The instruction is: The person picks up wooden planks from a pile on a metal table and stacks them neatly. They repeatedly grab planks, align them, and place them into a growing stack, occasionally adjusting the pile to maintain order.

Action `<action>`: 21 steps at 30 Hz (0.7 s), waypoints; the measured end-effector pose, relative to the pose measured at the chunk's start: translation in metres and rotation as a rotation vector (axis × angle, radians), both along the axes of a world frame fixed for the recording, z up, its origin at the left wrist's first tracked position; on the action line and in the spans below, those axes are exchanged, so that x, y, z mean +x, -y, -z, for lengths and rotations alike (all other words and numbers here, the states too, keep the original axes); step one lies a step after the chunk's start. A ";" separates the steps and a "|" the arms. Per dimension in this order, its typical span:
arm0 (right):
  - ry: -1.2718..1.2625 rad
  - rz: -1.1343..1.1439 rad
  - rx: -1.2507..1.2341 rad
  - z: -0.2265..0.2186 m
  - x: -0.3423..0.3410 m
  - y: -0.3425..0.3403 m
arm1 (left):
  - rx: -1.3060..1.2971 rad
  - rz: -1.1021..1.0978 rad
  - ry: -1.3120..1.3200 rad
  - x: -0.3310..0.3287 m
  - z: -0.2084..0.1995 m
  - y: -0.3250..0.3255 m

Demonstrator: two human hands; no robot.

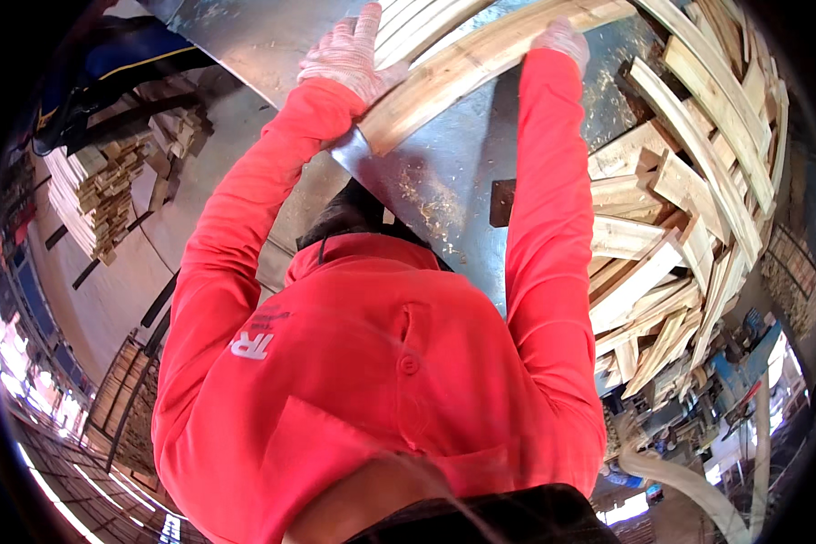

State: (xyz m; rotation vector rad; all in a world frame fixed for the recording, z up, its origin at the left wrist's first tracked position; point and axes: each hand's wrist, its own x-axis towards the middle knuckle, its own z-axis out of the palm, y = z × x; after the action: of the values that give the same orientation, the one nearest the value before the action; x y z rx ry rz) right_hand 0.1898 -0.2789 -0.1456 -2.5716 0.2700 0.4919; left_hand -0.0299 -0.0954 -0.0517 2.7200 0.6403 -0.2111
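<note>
A long, pale wooden board (462, 72) lies slantwise across the metal table (453, 181) at the top of the view. My left hand (352, 59), in a light knitted glove, is by the board's near left end, its fingers stretched out and apart and the thumb against the board's edge. Farther along the same board, my right hand (562, 42), gloved alike, grips its near edge; its fingertips are partly hidden. Several narrow wooden strips (422, 25) lie side by side just beyond the board.
To the right, a large heap of wooden pieces (666, 227) leans and overlaps beside the table. Sawdust (440, 208) is scattered on the metal. On the floor at left stands a stack of cut wood (100, 190). A pale hose (680, 471) curves at lower right.
</note>
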 end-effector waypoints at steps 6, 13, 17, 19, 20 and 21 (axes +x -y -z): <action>0.190 -0.111 0.419 -0.022 -0.081 -0.032 | 0.177 0.178 -0.224 -0.013 0.012 0.017; -0.519 0.209 1.306 -0.008 -0.149 -0.016 | -1.738 -0.188 0.100 0.002 0.026 -0.035; -0.042 0.190 1.443 -0.060 -0.191 -0.050 | -1.824 -0.378 -0.005 -0.009 0.031 -0.041; -0.057 0.125 1.307 -0.062 -0.191 -0.056 | -1.308 -0.300 -0.078 -0.008 0.045 -0.055; -0.087 0.025 1.155 -0.052 -0.186 -0.053 | -1.057 -0.259 -0.107 -0.006 0.053 -0.059; -0.116 -0.074 1.002 -0.037 -0.183 -0.052 | -0.805 -0.218 -0.134 -0.005 0.059 -0.063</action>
State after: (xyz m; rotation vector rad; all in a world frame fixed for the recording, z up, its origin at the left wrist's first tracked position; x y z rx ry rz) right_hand 0.0072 -0.2271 -0.1088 -1.5813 -0.0440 0.6047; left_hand -0.0347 -0.0323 -0.1110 1.8649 0.6920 -0.4789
